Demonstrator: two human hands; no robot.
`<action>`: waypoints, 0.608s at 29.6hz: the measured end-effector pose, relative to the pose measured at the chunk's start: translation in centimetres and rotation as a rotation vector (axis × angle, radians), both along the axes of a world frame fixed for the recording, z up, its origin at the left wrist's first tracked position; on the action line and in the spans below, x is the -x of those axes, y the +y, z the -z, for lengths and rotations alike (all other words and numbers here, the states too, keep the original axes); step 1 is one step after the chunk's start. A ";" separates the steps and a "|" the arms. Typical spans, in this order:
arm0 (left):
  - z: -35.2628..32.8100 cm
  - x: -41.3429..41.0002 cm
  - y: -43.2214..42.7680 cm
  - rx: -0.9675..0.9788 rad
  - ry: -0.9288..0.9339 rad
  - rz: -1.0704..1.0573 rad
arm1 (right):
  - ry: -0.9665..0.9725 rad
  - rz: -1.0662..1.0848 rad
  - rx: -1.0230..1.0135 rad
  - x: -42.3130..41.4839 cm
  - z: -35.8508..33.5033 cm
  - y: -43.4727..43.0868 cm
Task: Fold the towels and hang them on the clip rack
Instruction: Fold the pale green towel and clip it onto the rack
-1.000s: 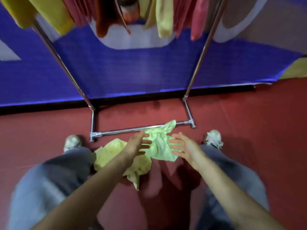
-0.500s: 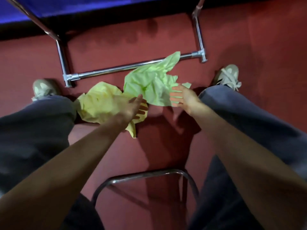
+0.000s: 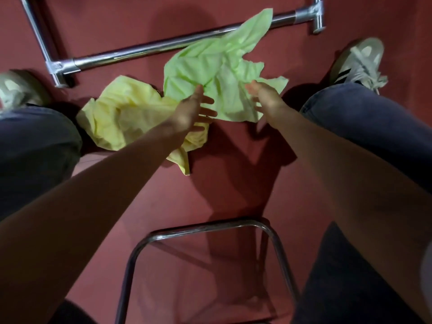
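Note:
A crumpled light green towel (image 3: pixel 217 73) lies on the red floor, one corner draped over the rack's bottom bar (image 3: pixel 131 54). Beside it on the left lies a crumpled yellow towel (image 3: pixel 124 115). My left hand (image 3: pixel 191 111) reaches over the seam between the two towels, fingers spread and straight, touching the green towel's near edge. My right hand (image 3: pixel 264 97) hovers at the green towel's right side with straight fingers, holding nothing. The rack's clips and hung towels are out of view.
The rack's chrome base has an upright leg (image 3: pixel 35 31) at the left and a joint (image 3: pixel 318 17) at the right. A chrome stool frame (image 3: pixel 203 228) stands right below me. My shoes (image 3: pixel 360 59) and knees flank the towels.
The view has tilted down from the hung towels to the floor. Both hands have dropped closer to the green towel; the towels have not moved.

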State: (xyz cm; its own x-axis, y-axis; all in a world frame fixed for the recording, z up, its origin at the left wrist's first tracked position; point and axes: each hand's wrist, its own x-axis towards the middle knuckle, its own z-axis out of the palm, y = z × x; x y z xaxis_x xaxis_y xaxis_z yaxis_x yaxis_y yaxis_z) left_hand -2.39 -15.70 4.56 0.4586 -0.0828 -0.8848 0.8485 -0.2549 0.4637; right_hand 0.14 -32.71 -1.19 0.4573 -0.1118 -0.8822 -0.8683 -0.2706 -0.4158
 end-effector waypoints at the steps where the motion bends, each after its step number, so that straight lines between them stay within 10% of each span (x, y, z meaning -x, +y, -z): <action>1: 0.5 -0.2 0.1 0.005 0.002 -0.007 | -0.023 -0.003 -0.003 -0.5 0.7 0.4; 18: 1.3 -0.7 3.6 -0.038 0.017 -0.088 | -0.329 -0.120 0.035 -0.4 2.7 3.2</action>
